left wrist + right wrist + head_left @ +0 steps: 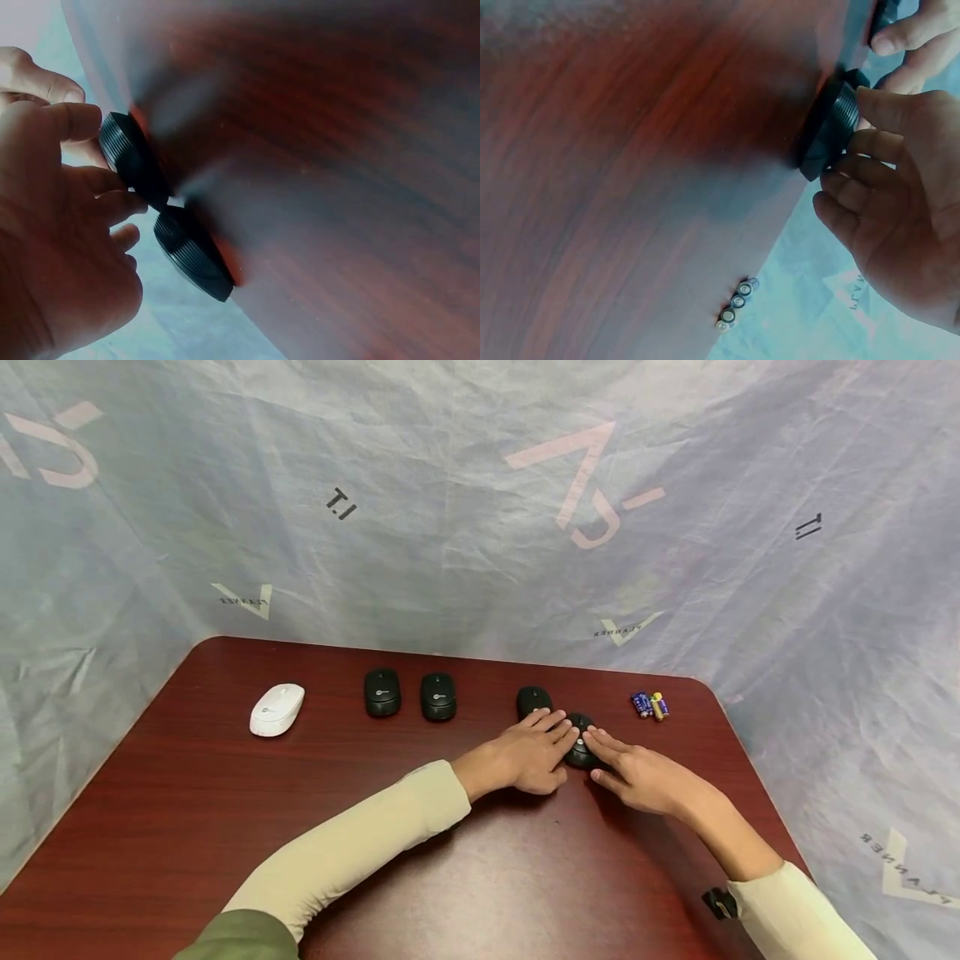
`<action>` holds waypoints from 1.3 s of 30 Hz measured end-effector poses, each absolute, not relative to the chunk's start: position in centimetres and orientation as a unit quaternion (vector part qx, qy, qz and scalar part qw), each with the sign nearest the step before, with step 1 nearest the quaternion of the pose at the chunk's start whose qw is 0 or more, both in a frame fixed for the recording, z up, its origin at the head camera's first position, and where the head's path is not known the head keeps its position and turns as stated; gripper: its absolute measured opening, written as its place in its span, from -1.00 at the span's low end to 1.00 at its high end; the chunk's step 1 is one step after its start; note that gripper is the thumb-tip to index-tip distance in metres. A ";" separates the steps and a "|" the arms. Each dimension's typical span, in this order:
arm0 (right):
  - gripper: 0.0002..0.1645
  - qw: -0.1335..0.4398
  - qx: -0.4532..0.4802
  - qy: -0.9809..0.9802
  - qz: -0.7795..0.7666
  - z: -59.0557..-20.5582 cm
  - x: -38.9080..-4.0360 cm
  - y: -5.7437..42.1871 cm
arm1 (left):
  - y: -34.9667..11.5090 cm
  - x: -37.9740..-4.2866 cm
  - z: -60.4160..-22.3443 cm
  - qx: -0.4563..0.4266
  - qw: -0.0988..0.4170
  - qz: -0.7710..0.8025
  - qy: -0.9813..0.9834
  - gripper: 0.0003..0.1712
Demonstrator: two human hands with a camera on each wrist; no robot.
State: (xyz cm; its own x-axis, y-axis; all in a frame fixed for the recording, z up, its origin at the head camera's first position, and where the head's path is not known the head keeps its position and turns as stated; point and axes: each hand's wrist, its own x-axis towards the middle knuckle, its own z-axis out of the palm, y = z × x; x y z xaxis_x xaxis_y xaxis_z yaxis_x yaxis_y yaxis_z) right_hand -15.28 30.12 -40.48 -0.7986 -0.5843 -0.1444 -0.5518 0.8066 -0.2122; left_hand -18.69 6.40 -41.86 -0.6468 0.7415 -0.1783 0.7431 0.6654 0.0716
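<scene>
A black computer mouse (580,753) lies on the table between my two hands. My left hand (534,758) reaches in from its left, fingers extended, fingertips on the mouse's left side. From the right, my right hand (643,774) lays its extended fingertips on the same mouse, thumb low near its rear end. A second black mouse (533,698) sits just beyond my left fingers, which partly cover it. In the left wrist view, both mice stand nearly end to side, the nearer mouse (135,157) beside my fingers. The right wrist view shows the mouse (831,127) against my right fingertips.
Two more black mice, one (382,693) left of the other (438,697), lie toward the table's back. A white mouse (277,710) is farther left. Several small batteries (649,705) lie at the back right. A printed grey sheet (450,510) hangs behind the table (187,810).
</scene>
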 end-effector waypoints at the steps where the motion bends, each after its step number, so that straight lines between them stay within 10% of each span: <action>1: -0.24 0.106 -0.300 0.945 -0.081 -40.4 -15.1 30.1 | 6.3 -18.4 -41.9 0.410 0.098 -0.005 0.907 -0.19; 39: -0.24 0.083 -0.359 0.929 -0.040 -40.5 -11.5 20.5 | -4.7 -12.7 -41.9 0.402 0.124 0.058 0.905 -0.15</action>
